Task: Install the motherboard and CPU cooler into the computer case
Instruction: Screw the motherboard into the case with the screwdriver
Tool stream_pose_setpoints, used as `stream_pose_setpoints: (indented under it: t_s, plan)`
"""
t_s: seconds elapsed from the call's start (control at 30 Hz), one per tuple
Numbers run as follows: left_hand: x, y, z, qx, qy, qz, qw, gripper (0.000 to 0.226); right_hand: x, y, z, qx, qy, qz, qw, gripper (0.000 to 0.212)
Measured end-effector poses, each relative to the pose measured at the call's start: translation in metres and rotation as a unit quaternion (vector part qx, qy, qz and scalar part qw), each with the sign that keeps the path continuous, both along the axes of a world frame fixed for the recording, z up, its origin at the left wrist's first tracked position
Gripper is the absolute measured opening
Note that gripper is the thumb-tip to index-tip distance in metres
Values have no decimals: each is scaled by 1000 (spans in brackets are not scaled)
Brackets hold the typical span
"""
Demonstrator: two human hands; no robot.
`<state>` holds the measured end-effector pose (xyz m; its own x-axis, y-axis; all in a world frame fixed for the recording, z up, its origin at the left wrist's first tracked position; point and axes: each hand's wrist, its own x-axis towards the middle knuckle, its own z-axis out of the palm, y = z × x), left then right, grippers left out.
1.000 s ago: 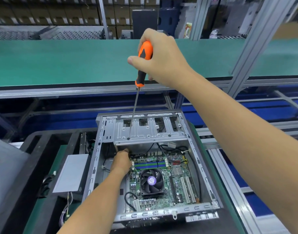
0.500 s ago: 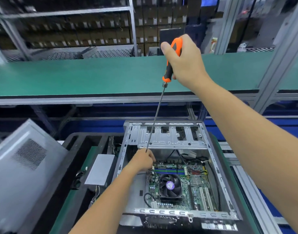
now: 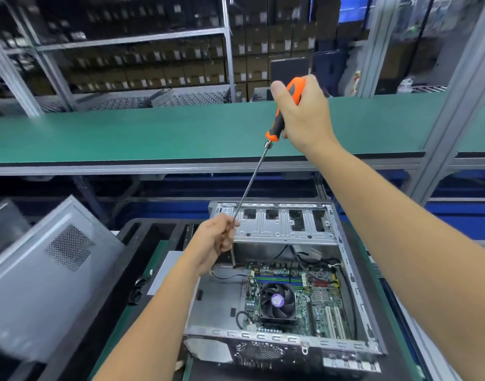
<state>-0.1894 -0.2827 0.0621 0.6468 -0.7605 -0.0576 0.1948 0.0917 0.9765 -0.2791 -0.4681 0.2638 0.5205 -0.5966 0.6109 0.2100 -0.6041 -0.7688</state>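
An open grey computer case (image 3: 354,284) lies on its side in front of me. Inside it sits the green motherboard (image 3: 321,303) with a black CPU cooler fan (image 3: 277,302) on it. My right hand (image 3: 304,116) grips the orange and black handle of a long screwdriver (image 3: 252,177), held high above the case. My left hand (image 3: 216,240) pinches the screwdriver's shaft low down, by the drive cage (image 3: 280,224) at the case's far end. The tip is hidden behind my left hand.
A grey side panel (image 3: 49,270) with a vent grille leans at the left. The case rests in a black tray (image 3: 142,232) on a green mat. A green conveyor belt (image 3: 126,133) runs across behind, with metal frame posts (image 3: 450,111) at the right and shelves of boxes beyond.
My left hand came up out of the case and took hold of the screwdriver's shaft. The right hand shifted right with the handle, and my view rose and swung left.
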Motion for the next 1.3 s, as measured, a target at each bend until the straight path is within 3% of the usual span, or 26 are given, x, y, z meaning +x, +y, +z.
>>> stream_pose_setpoints:
  t_s: [0.1, 0.4, 0.7, 0.83, 0.97, 1.1, 1.3]
  plan:
    - [-2, 5, 1, 30, -69, 2, 997, 45, 4, 14, -8, 35, -12, 49, 998, 31]
    - [20, 39, -1, 27, -36, 46, 998, 45, 35, 58, -24, 81, 79, 113, 987, 31]
    - [74, 118, -17, 11, 10, -14, 1000, 43, 108, 141, -35, 50, 114, 113, 986, 29]
    - [91, 149, -36, 31, -13, -40, 999, 32, 136, 177, -60, 47, 134, 123, 982, 28]
    - [108, 172, -64, 123, -70, -2, 990, 31, 150, 194, -94, 44, 184, 130, 973, 26]
    - [120, 187, -93, 208, -46, 37, 976, 28, 152, 198, -130, 32, 243, 114, 963, 26]
    - [109, 189, -121, 374, -10, -31, 927, 25, 154, 210, -177, 54, 270, 130, 952, 25]
